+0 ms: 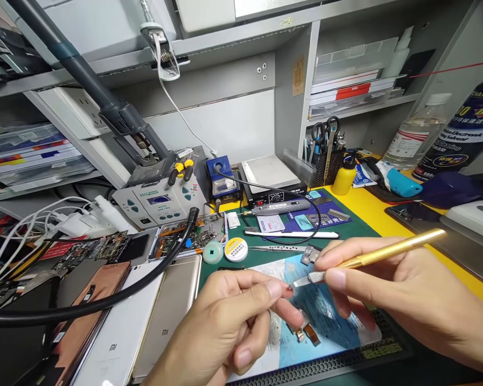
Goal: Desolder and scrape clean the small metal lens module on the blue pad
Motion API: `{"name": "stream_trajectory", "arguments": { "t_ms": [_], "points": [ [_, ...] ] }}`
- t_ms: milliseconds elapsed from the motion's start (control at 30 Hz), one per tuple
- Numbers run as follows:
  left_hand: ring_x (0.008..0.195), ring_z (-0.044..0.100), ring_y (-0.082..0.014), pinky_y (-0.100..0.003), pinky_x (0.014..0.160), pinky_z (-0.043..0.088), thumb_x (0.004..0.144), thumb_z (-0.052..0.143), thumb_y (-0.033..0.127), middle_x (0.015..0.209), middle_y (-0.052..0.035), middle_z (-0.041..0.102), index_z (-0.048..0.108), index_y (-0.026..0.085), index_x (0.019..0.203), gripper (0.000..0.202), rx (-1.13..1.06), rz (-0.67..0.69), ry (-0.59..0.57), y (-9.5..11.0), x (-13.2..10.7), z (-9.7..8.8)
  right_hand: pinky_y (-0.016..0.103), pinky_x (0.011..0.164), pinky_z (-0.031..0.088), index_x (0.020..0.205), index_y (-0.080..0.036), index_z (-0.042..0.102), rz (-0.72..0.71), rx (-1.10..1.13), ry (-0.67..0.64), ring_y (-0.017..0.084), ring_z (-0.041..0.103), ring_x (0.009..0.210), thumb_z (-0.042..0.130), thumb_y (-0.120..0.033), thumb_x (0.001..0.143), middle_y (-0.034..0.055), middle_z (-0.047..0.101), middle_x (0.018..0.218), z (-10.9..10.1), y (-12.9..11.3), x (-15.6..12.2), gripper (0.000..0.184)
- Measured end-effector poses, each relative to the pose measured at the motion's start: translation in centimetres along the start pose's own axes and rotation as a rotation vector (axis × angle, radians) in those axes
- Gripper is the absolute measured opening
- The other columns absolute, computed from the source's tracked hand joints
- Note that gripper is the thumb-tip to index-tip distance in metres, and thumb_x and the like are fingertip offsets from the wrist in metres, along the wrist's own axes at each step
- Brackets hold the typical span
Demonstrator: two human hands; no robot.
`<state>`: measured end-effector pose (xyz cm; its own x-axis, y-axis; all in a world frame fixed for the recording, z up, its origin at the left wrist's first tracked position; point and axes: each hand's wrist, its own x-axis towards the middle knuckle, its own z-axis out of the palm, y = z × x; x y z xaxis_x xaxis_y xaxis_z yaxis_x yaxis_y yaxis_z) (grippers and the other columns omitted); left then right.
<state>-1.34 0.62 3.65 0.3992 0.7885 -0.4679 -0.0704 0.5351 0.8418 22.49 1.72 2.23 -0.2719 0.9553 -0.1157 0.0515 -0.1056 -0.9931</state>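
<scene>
My right hand (390, 284) grips a craft knife with a gold handle (386, 253). Its flat blade points left, at the fingertips of my left hand (245, 316). There my thumb and index finger are pinched together, with a tiny reddish-brown bit at their tips that is too small to name. Whether the blade touches it, I cannot tell. Below my hands, a small camera-like part with a copper-coloured flex cable (313, 336) lies on a blue and white work pad (326, 348). Just beyond my right fingers sits a small metallic part (309, 256).
Several phones (171, 311) lie at the left, crossed by a thick black hose (145, 284). Tweezers (277, 248), a white brush (293, 234) and a round tin (235, 250) lie beyond the pad. A soldering station (161, 201) and hot plate (271, 171) stand behind.
</scene>
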Motion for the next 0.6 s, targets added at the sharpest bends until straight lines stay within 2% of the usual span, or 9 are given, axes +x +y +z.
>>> {"name": "stream_trajectory", "arguments": {
  "t_ms": [133,200,267,333,500,533,600],
  "points": [
    [0.035,0.032,0.0034,-0.015,0.037,0.017,0.092,0.077,0.044,0.082,-0.01,0.076,0.08,0.01,0.091,0.034,-0.048,0.034,-0.014,-0.11,0.16,0.08,0.02,0.046,0.049,0.092,-0.027,0.085,-0.004,0.023,-0.007,0.014,0.061,0.055,0.088,-0.047,0.085,0.0002,0.071,0.065,-0.14,0.43,0.04,0.021],
    [0.035,0.032,0.0021,-0.015,0.036,0.017,0.093,0.076,0.043,0.073,-0.0073,0.073,0.08,0.009,0.092,0.034,-0.067,0.036,-0.033,-0.22,0.28,0.02,0.02,0.046,0.049,0.093,-0.028,0.085,-0.012,0.036,-0.016,0.014,0.061,0.054,0.09,-0.044,0.082,0.0,0.072,0.066,-0.16,0.63,-0.02,0.02],
    [0.032,0.028,0.0004,-0.015,0.033,0.015,0.095,0.073,0.046,0.054,-0.0007,0.061,0.08,0.009,0.09,0.038,-0.052,0.006,-0.065,-0.37,0.42,-0.13,0.019,0.046,0.049,0.092,-0.028,0.086,-0.005,0.031,0.01,0.014,0.061,0.053,0.09,-0.045,0.082,0.0002,0.072,0.066,-0.04,0.62,-0.05,0.02],
    [0.028,0.024,-0.001,-0.016,0.029,0.013,0.095,0.071,0.05,0.044,0.0032,0.05,0.08,0.009,0.089,0.043,-0.027,-0.028,-0.098,-0.53,0.59,-0.3,0.019,0.045,0.048,0.09,-0.027,0.086,0.005,0.005,0.036,0.012,0.059,0.051,0.089,-0.048,0.083,0.0005,0.072,0.066,0.18,0.44,-0.04,0.023],
    [0.024,0.02,-0.0022,-0.015,0.026,0.014,0.092,0.072,0.051,0.038,0.0052,0.044,0.08,0.01,0.089,0.042,-0.041,-0.044,-0.102,-0.71,0.86,-0.47,0.02,0.044,0.047,0.089,-0.026,0.085,0.004,-0.036,0.045,0.013,0.058,0.05,0.092,-0.047,0.077,0.001,0.072,0.067,0.46,0.2,0.01,0.025],
    [0.024,0.02,-0.0023,-0.015,0.025,0.014,0.092,0.072,0.05,0.038,0.0049,0.045,0.08,0.01,0.089,0.041,-0.044,-0.049,-0.103,-0.69,0.85,-0.46,0.021,0.044,0.048,0.089,-0.026,0.085,0.007,-0.035,0.06,0.013,0.058,0.049,0.092,-0.048,0.076,0.0011,0.071,0.067,0.43,0.21,-0.01,0.026],
    [0.024,0.023,-0.0013,-0.015,0.026,0.015,0.093,0.072,0.048,0.046,0.0006,0.056,0.08,0.009,0.09,0.04,-0.046,-0.046,-0.097,-0.65,0.78,-0.38,0.022,0.044,0.048,0.089,-0.026,0.085,0.005,-0.043,0.058,0.014,0.057,0.049,0.091,-0.049,0.077,0.0012,0.071,0.066,0.37,0.18,-0.06,0.027]
  ]
}}
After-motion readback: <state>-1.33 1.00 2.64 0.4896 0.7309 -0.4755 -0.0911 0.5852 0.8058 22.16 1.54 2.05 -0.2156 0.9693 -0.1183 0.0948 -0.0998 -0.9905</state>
